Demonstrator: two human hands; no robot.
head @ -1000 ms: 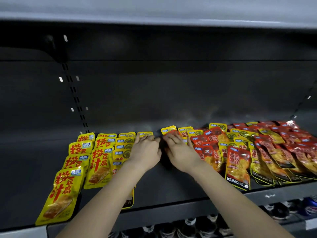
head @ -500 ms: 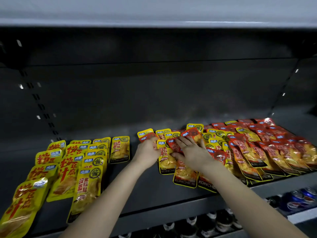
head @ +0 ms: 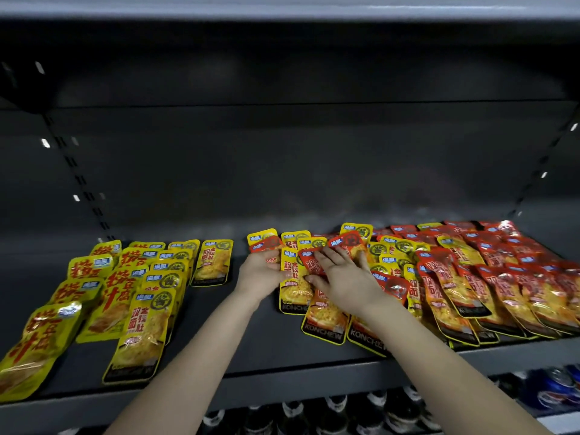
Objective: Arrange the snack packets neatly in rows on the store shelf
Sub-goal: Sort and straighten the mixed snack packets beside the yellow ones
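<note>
Snack packets lie on a dark grey shelf. Yellow packets sit in rough rows on the left, and one yellow packet lies alone just right of them. A mixed heap of red packets and yellow ones fills the right side. My left hand grips the left edge of the heap, fingers curled by a red packet and thumb on a yellow packet. My right hand lies on the heap and pinches a red packet between fingers and thumb.
A bare strip of shelf separates the left rows from the heap. The shelf's front lip runs below my forearms. Bottles and cans stand on the level beneath. Another shelf hangs overhead.
Both hands moved from the gap beside the yellow rows to the left edge of the mixed heap and took hold of packets there. The view shifted right, then held.
</note>
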